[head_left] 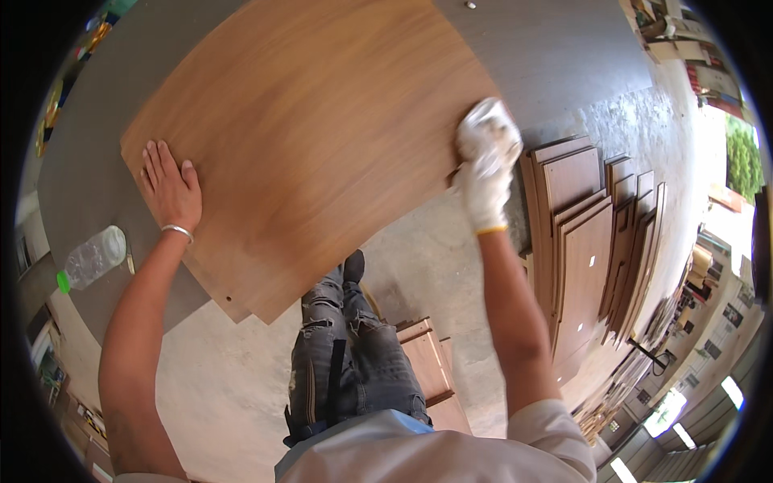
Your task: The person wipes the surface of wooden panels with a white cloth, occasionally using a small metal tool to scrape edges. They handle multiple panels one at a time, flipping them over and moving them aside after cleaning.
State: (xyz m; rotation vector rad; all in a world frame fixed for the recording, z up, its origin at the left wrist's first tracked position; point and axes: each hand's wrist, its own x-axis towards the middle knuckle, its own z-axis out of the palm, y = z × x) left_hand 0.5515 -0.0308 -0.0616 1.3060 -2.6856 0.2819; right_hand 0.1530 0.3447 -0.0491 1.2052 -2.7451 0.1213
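A large brown wood-grain panel (322,137) lies on a grey worktop (555,64) in front of me, its near corner jutting past the edge. Near the panel's left edge, my bare left hand (171,189) rests flat with its fingers stretched out, a silver bangle on the wrist. My right hand (487,173), in a white work glove with a yellow cuff, is at the panel's right edge. Motion smears it; the fingers look closed around a whitish, brown-stained bundle that I cannot make out. Another panel edge with a small dark hole shows under the near corner.
A clear plastic bottle with a green cap (93,258) lies on the worktop by my left forearm. Stacks of brown panels (576,241) stand on the floor at the right. More boards (427,362) are beside my legs. A small pale object (470,5) sits far on the worktop.
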